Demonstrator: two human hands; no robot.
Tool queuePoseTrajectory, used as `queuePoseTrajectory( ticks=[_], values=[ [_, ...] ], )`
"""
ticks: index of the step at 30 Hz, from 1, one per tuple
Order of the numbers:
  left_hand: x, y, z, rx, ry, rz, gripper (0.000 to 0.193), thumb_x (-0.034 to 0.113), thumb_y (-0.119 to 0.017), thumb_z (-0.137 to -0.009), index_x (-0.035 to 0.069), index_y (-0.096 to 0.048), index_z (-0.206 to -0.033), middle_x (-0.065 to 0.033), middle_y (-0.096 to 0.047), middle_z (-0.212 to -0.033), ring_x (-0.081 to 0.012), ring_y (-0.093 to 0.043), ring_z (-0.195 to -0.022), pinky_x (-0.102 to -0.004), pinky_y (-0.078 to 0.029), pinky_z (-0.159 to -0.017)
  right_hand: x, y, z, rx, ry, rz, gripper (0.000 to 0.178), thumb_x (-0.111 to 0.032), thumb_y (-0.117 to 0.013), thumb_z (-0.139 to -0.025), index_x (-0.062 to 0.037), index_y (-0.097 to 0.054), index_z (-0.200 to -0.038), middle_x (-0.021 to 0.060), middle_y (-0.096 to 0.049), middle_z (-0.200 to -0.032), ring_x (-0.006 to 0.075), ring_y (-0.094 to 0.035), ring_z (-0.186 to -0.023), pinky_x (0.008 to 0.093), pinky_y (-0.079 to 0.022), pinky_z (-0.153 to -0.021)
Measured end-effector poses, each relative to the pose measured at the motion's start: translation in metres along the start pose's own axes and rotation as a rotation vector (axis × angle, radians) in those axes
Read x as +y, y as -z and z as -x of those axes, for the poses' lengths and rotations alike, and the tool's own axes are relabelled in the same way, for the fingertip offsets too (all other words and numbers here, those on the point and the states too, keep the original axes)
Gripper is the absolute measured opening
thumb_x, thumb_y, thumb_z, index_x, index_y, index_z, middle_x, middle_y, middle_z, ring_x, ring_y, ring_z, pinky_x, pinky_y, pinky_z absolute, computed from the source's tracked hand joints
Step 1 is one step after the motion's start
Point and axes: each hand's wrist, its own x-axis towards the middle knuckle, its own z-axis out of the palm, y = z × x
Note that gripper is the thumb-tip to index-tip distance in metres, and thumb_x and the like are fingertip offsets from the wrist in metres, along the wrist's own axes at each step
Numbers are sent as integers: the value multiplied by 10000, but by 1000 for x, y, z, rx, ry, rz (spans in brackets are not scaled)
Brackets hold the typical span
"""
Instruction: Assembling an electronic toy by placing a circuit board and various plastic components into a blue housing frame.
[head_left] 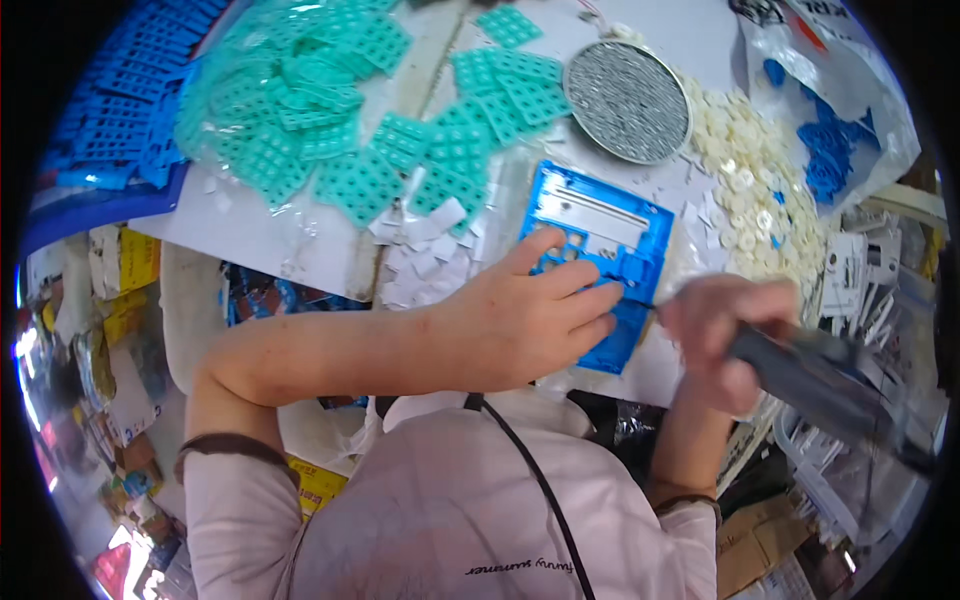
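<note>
A blue plastic casing (648, 240) lies on the white work surface in front of me, a pale slotted panel (590, 212) set into its far half. My left hand (545, 320) rests on the casing's left side, its fingers curled over and pressing it; the thumb cannot be told apart clearly. In my right hand (725, 335) is a dark electric screwdriver (810, 385), held slantwise with its thin tip toward the casing's right edge. Motion blurs this hand and tool, and whether the tip touches the casing is unclear.
Turquoise rubber keypads (290, 110) heap up at far left. A round dish of small metal screws (628, 100) stands beyond the casing. Cream round pieces (750, 190) lie to its right, near a bag of blue parts (835, 150). White pieces (425, 255) lie left; blue frames (120, 110) fill the far-left corner.
</note>
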Motion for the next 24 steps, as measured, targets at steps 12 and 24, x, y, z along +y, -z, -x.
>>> queuePoseTrajectory(
  ticks=[12, 24],
  values=[
    [-135, 96, 49, -60, 300, -353, 263, 163, -798, -771, 77, -665, -980, -78, -632, -973, -299, -602, -997, -441, -413, -980, -63, 87, -27, 321, -26, 306, 478, -201, -528, -1009, 6, -460, -1435, 43, -542, -908, 161, -511, -827, 409, -447, -915],
    [-67, 95, 14, 272, 588, 1034, 239, 55, -723, -904, 33, -589, -1102, -14, -645, -963, -117, -639, -939, -279, -514, -741, -45, -13, -23, -15, 178, 1108, 441, -26, -724, -776, 93, -628, -1189, 264, -627, -1180, 335, -623, -1092, 427, -539, -882]
  ],
)
